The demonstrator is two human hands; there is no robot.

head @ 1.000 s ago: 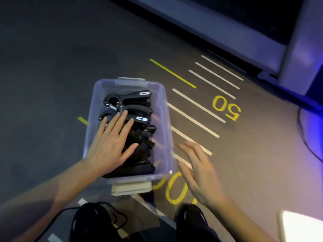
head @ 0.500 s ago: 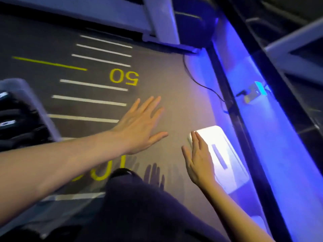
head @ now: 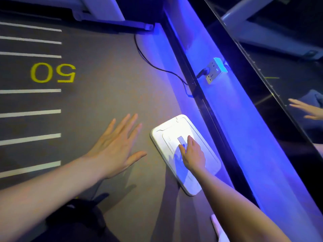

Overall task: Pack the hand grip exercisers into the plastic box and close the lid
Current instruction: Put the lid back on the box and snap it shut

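Note:
The white plastic lid [head: 174, 135] lies flat on the grey floor beside the blue-lit wall base. My right hand [head: 193, 154] rests on top of the lid near its middle, fingers bent down onto it. My left hand [head: 117, 145] hovers over the floor just left of the lid, fingers straight and spread, holding nothing. The plastic box and the hand grip exercisers are out of view.
A black cable [head: 157, 67] runs across the floor to a wall socket [head: 214, 69]. White lines and a yellow "50" [head: 53, 72] mark the floor at left. A mirror panel [head: 288, 75] stands on the right. My dark-clothed knee [head: 78, 222] is at the bottom.
The view swung right, away from the box. My right hand moved from the lid's near edge onto its top. My left hand came closer to the lid.

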